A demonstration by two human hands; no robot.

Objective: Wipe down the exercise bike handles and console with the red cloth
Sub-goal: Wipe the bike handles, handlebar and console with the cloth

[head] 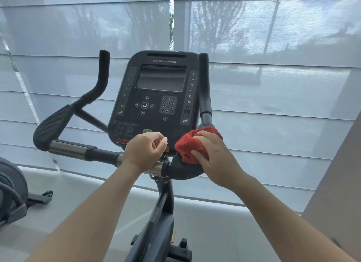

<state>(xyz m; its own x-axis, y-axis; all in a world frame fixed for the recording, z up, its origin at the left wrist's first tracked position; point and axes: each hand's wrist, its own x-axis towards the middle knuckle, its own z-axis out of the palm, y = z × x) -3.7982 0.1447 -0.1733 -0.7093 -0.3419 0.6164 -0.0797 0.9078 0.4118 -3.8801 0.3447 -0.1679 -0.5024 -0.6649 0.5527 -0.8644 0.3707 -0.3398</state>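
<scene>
The exercise bike's black console (156, 97) stands in the middle of the view with a dark screen and keypad. A handlebar (78, 150) with chrome sections runs below it, with a ribbed left pad (52, 126) and upright black grips either side. My right hand (213, 154) presses the bunched red cloth (187, 146) onto the black right elbow pad (183, 169). My left hand (144, 150) hovers over the chrome bar just below the console, fingers loosely curled and holding nothing.
Sheer grey window blinds (273, 85) fill the background right behind the bike. Another exercise machine (11, 195) sits at the lower left on the pale floor. The bike's frame post (164, 207) descends between my forearms. A beige wall (336, 193) edges the right.
</scene>
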